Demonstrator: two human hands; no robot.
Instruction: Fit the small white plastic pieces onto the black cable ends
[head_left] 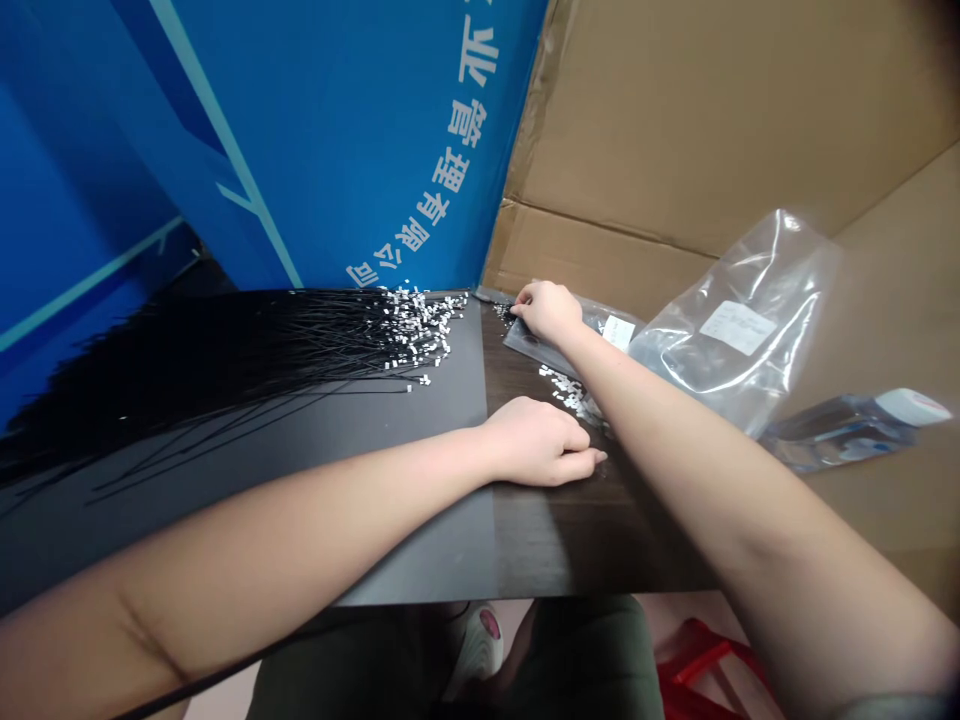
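Presently resting left hand (536, 442), loosely curled, beside white tabs (570, 392); pressing right hand (547, 310) on plastic bag (559, 350), grip unclear.

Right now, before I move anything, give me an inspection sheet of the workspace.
surface: dark tabletop, greyer at left, browner at right.
job's things: fan of thin black strands with small white tabs at their ends; loose white pieces between the hands.
clutter: clear plastic bag with white label; flat labelled packet; clear packet on cardboard.
grippers: left hand rests on the tabletop, fingers curled; right hand lies at the flat packet, by a few white bits; any grip is unclear.
cables: thin black line below the left forearm.
surroundings: blue printed board, cardboard sheets, red plastic stool below.
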